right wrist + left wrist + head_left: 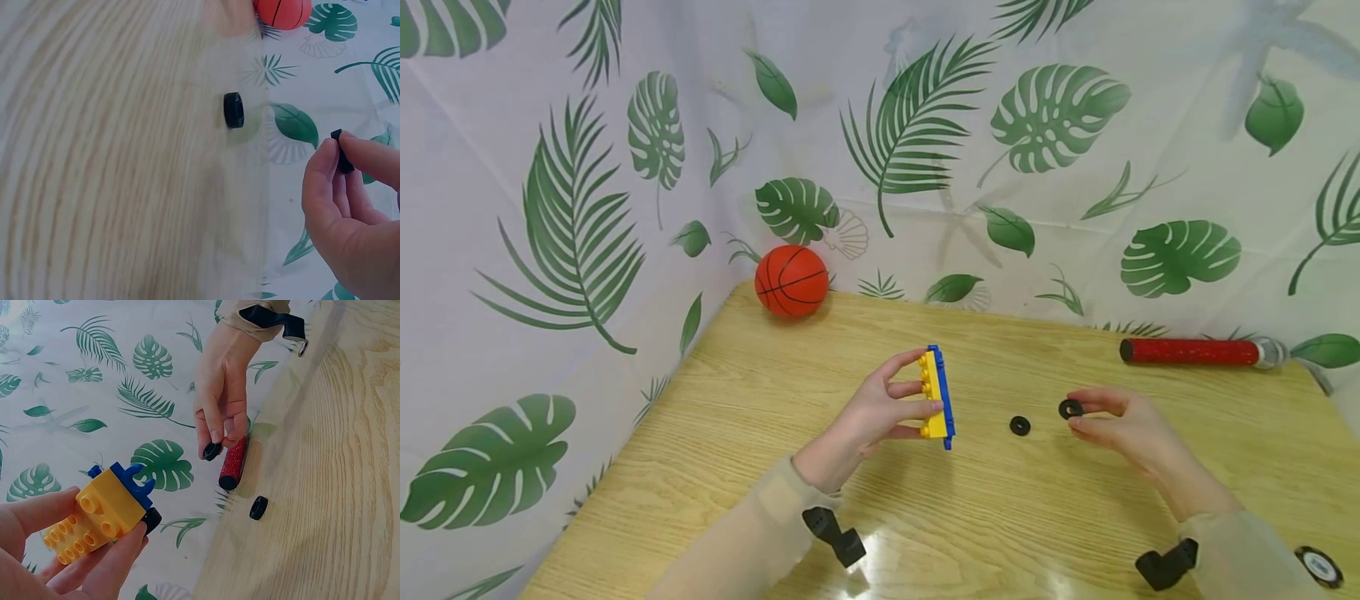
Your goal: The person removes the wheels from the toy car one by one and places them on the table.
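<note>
My left hand (872, 408) holds a toy block vehicle (933, 385) above the table, its fingers around the studded yellow bricks. The blue base (947, 400) of the vehicle faces right. In the left wrist view a black wheel (152, 520) shows at the blue base, beside my fingertips. Between thumb and fingers, my right hand (1131, 429) pinches a small black wheel (1063, 410) with a hole in its middle, held off the tabletop. A similar loose wheel (1013, 427) lies on the table between both hands.
Far left on the wooden table (722, 375) sits a red basketball (792, 282). A red flashlight-like tube (1187, 351) with a silvery end lies at the back right. At the lower right edge is a round black-and-white object (1318, 567). A leaf-print curtain (820, 133) borders the table.
</note>
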`<action>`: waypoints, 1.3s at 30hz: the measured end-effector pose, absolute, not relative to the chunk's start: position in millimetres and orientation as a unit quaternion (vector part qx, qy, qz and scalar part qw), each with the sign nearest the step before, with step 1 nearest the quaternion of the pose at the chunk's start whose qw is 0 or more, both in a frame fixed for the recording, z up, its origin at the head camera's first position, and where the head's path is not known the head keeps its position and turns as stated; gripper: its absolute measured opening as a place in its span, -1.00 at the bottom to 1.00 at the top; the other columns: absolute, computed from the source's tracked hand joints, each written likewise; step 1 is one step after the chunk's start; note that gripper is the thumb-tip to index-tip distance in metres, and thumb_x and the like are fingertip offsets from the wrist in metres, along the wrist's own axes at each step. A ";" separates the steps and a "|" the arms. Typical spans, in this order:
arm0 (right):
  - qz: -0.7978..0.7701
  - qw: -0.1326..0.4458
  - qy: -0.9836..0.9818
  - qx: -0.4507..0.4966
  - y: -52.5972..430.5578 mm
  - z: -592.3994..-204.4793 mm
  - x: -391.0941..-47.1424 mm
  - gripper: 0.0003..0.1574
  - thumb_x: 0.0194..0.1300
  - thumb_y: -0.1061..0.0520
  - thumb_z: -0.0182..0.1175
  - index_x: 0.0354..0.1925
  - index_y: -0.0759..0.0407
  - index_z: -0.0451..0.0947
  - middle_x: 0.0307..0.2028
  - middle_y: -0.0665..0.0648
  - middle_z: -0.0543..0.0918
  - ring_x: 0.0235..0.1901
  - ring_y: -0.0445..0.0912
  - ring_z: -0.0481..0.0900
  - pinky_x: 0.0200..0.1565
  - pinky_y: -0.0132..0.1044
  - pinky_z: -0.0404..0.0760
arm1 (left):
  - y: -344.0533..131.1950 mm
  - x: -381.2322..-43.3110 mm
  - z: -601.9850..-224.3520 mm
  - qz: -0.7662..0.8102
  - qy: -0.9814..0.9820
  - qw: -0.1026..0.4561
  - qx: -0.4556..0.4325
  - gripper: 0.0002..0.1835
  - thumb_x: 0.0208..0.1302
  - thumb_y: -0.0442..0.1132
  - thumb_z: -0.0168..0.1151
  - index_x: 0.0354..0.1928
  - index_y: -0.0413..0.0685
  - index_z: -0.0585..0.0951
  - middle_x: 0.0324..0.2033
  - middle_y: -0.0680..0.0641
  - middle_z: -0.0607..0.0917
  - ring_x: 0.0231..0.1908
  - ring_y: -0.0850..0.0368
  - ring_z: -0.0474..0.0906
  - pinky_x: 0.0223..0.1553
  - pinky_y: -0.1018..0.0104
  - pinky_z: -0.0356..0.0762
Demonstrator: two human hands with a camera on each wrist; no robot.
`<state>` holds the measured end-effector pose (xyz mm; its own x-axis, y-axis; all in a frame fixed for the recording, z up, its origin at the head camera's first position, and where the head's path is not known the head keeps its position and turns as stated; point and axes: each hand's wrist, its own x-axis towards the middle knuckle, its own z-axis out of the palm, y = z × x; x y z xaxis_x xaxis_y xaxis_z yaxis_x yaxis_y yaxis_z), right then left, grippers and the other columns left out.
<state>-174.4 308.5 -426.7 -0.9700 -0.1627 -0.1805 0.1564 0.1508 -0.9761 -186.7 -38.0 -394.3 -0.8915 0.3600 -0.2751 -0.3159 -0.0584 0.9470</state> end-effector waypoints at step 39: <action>-0.544 0.178 0.818 0.059 316.3 -463.0 -191.4 -0.33 0.20 0.44 0.28 0.19 0.74 0.28 -0.25 0.19 0.53 -0.40 -0.25 0.65 -0.25 -0.34 0.74 | -40.5 -188.2 -396.4 0.719 0.654 0.235 0.010 -0.22 0.19 -0.40 0.39 0.38 0.39 0.38 0.10 -0.17 0.65 -0.21 0.07 0.73 -0.26 0.15 0.75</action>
